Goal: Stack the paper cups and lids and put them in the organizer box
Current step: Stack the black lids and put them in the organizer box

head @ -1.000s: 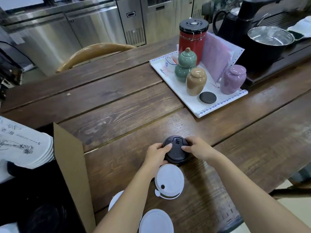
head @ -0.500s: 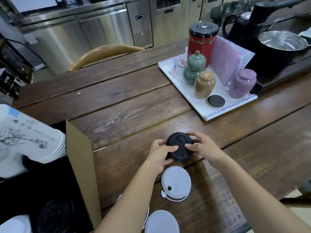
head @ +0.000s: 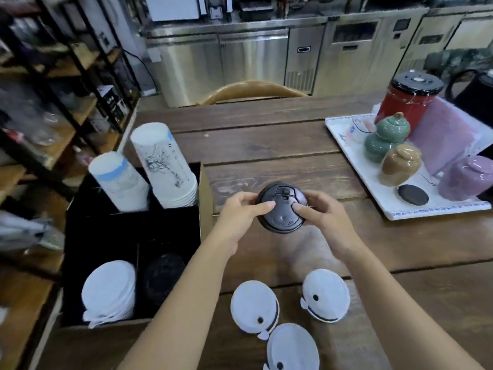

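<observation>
Both hands grip one black lid (head: 281, 208) above the table (head: 266, 145): the left hand (head: 241, 213) pinches its left rim, the right hand (head: 321, 213) its right. The organizer box (head: 133, 236) sits just left of the left hand; three white lids (head: 254, 307) lie nearer the person.

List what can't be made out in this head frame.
- Black lids: how many are stacked; both hands cover the sides.
- Organizer box: floor of its dark middle compartments, lost in shadow.
- Nearest white lid: cut off by the bottom edge.
- Shelves: contents blurred.
</observation>
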{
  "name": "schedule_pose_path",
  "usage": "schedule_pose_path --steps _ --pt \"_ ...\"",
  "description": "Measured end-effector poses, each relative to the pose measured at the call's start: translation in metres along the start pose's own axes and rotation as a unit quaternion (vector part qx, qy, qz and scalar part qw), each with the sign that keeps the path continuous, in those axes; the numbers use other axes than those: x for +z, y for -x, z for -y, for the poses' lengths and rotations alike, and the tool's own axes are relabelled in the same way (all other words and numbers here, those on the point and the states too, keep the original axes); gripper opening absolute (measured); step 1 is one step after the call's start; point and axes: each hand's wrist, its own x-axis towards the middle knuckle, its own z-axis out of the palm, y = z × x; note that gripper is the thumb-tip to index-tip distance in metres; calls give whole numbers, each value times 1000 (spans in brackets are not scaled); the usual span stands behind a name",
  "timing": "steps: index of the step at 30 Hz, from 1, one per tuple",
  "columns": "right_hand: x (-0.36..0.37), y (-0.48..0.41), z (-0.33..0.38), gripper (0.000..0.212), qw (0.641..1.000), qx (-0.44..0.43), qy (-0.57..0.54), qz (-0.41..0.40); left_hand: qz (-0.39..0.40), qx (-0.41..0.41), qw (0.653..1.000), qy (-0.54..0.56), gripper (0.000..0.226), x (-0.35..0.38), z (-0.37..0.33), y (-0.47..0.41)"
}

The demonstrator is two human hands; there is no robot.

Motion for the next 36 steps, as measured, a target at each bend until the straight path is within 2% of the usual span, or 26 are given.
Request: schedule_pose_path --steps 7,11,15,18,20,24,27,29,36 --pt "92 9 31 24 994 -64 15 88 -54 33 997 49 33 -93 -4 53" --pt "135 17 35 32 987 -58 44 145 -109 26 992 58 31 -138 8 75" --pt "165 28 31 27 976 -26 88 197 -137 -18 989 44 26 -167 28 88" --pt "173 34 25 22 968 -23 141 207 -134 -40 989 40 13 -174 41 94" --pt "178 38 20 23 962 -20 178 207 -140 -51 988 31 13 -176 50 96" --pt "187 42 6 36 941 6 258 218 -163 -77 984 7 17 -178 64 95" --pt "191 45 1 36 934 7 288 213 -163 -107 981 -12 34 -178 72 92" --pt "192 47 2 35 925 -4 319 209 -161 -117 980 -7 37 -177 75 92" --pt "186 45 -3 23 920 32 296 254 -118 -132 984 9 17 -174 76 92"
